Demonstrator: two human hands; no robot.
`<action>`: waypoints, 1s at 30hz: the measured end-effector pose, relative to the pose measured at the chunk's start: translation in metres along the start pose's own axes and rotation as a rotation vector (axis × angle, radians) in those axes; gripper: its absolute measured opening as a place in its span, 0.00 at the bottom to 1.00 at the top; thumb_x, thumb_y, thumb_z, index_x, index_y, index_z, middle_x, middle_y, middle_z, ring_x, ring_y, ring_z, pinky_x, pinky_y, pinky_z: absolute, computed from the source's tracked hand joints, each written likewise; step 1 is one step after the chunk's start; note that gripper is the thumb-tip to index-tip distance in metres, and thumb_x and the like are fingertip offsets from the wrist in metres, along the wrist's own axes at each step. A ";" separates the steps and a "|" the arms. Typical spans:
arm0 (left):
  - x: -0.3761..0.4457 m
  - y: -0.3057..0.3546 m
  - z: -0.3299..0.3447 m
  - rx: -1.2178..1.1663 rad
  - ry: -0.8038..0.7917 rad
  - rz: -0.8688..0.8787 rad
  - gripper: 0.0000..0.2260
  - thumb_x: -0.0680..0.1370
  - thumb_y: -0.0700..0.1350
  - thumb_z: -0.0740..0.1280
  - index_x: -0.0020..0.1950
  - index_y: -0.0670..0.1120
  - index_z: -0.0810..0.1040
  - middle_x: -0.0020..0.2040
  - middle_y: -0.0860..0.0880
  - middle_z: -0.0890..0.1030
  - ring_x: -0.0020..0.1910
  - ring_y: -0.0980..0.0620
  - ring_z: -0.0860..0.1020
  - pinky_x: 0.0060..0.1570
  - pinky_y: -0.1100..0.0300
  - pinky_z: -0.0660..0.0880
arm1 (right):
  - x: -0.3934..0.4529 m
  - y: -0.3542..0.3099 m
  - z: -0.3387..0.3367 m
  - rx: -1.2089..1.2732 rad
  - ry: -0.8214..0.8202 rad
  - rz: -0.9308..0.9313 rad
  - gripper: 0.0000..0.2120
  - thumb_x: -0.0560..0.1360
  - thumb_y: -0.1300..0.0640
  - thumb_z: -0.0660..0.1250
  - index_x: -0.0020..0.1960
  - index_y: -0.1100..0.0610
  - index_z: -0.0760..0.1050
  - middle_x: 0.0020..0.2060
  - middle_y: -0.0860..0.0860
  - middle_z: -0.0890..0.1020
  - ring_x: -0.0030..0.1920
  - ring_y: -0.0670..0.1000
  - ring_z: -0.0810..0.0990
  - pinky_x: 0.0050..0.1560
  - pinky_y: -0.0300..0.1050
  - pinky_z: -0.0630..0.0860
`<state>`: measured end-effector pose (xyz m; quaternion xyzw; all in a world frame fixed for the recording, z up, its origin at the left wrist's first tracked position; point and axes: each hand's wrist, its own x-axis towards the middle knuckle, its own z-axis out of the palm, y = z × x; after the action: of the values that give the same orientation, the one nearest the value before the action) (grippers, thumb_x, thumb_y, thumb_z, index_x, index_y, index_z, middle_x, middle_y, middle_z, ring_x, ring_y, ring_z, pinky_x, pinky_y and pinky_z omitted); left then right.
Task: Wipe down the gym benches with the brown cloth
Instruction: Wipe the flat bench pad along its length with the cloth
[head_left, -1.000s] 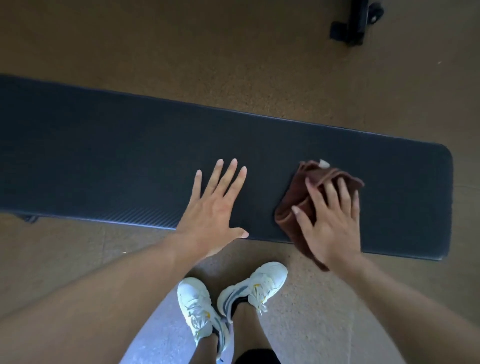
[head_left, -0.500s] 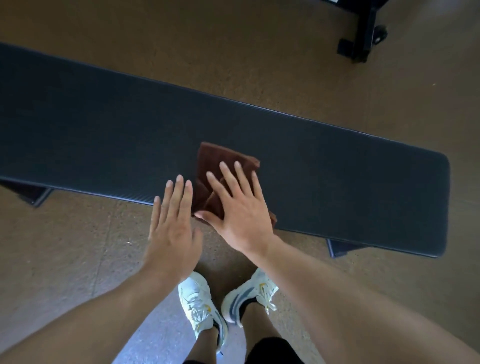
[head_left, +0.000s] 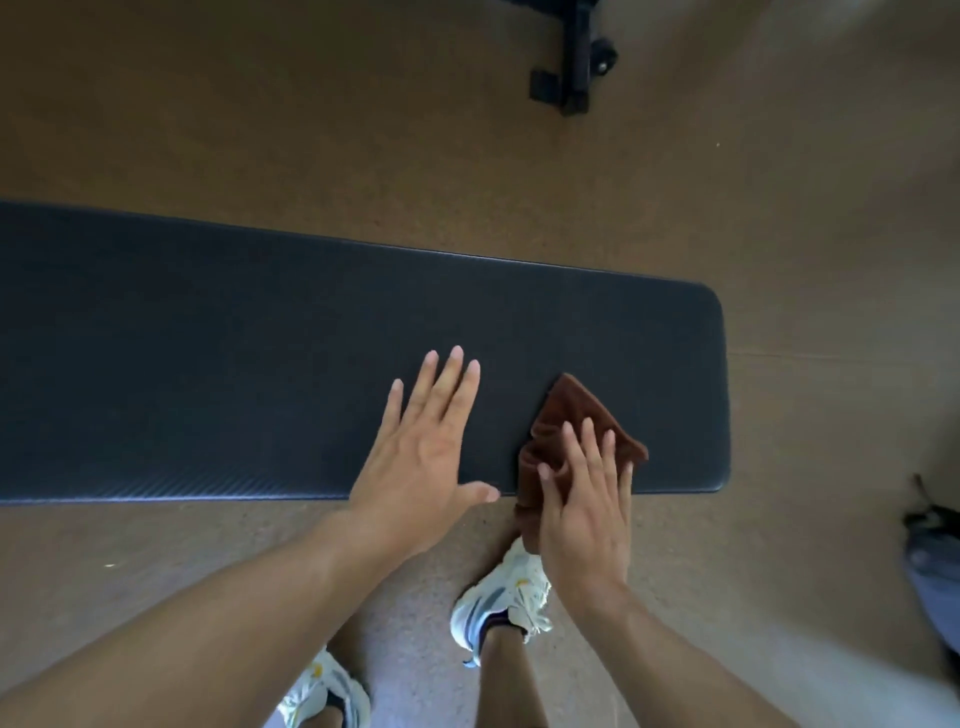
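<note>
I count: one dark bench pad (head_left: 260, 364). One brown cloth (head_left: 571, 421). My two hands: left hand (head_left: 421, 467), right hand (head_left: 587, 514). Two white sneakers (head_left: 498, 603). One black frame foot (head_left: 571, 67) on floor beyond.

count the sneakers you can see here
2: one white sneaker on the floor under the right hand, the other sneaker at the bottom edge, partly cut off.

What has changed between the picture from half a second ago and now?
The right hand slid the cloth to the right along the bench, toward its rounded end. The left hand moved forward onto the pad, fingers spread. The right hand stayed flat on the cloth; nothing was let go.
</note>
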<state>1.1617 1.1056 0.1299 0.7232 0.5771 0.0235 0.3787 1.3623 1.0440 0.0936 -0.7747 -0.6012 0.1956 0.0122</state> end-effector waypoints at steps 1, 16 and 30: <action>0.017 0.012 0.000 -0.021 -0.008 -0.011 0.56 0.75 0.66 0.70 0.80 0.51 0.28 0.81 0.54 0.27 0.78 0.54 0.25 0.80 0.48 0.34 | 0.017 -0.001 -0.006 0.018 -0.014 0.016 0.27 0.86 0.41 0.49 0.83 0.47 0.59 0.83 0.45 0.56 0.84 0.46 0.42 0.83 0.50 0.38; 0.103 0.050 0.008 0.242 -0.363 -0.244 0.78 0.56 0.75 0.75 0.72 0.45 0.16 0.69 0.44 0.12 0.69 0.42 0.14 0.75 0.38 0.27 | 0.131 0.032 -0.049 0.002 -0.037 -0.331 0.22 0.86 0.44 0.55 0.78 0.46 0.68 0.82 0.48 0.64 0.84 0.52 0.52 0.83 0.60 0.50; 0.108 0.061 -0.003 0.263 -0.424 -0.302 0.77 0.57 0.74 0.76 0.72 0.46 0.16 0.69 0.45 0.12 0.68 0.43 0.13 0.72 0.41 0.23 | 0.208 0.000 -0.052 -0.032 -0.025 -0.227 0.26 0.85 0.39 0.51 0.82 0.43 0.61 0.84 0.47 0.59 0.85 0.54 0.46 0.83 0.61 0.40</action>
<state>1.2460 1.1963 0.1241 0.6609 0.5842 -0.2596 0.3931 1.4212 1.2504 0.0817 -0.6994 -0.6881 0.1929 0.0142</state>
